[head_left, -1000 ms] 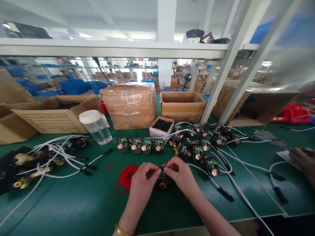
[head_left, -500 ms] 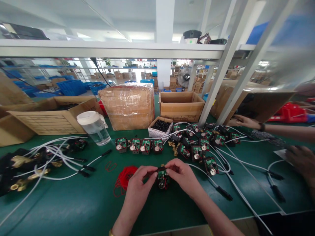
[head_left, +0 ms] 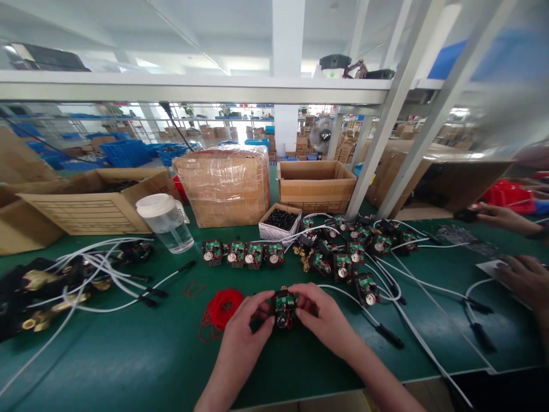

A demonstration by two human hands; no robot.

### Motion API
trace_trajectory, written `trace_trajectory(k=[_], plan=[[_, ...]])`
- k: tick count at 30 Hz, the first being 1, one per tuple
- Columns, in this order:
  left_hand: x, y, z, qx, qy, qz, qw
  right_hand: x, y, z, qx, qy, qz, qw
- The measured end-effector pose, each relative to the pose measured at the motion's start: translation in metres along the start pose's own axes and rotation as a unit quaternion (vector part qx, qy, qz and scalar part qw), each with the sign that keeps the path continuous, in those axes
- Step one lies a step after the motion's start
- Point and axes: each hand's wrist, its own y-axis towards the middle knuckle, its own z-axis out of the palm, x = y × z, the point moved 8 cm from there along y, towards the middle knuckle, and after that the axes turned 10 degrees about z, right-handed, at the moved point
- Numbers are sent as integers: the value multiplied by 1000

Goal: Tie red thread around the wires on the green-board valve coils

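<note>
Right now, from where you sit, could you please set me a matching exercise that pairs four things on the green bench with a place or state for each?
1. Clear jug with a white lid
2. Tangled bundle of red strands
3. Small open whitish box
4. Small black module with a green circuit board

A. Filled with small black parts
B. Held between the left hand and the right hand
C. Left of a brown cardboard box wrapped in clear film
D. Lying next to the left hand

Pairs: 1-C, 2-D, 3-A, 4-B
</note>
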Motion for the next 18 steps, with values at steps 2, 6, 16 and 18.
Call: trace_trajectory(k=[2,6,16,18], plan=[[1,-2,2,2,-4,-4,1000,-1,-4,2,5,-14,-2,1000],[3,-5,4,7,-3,-15,1000,-4,-9,5,2,-29,7,1000],[1,-6,9,-1,-17,-25,1000,-7,-12,12,-19,-48,26,998],[1,-6,11,-5,-27,-25,999,-8,-12,12,-17,-46,28,998]])
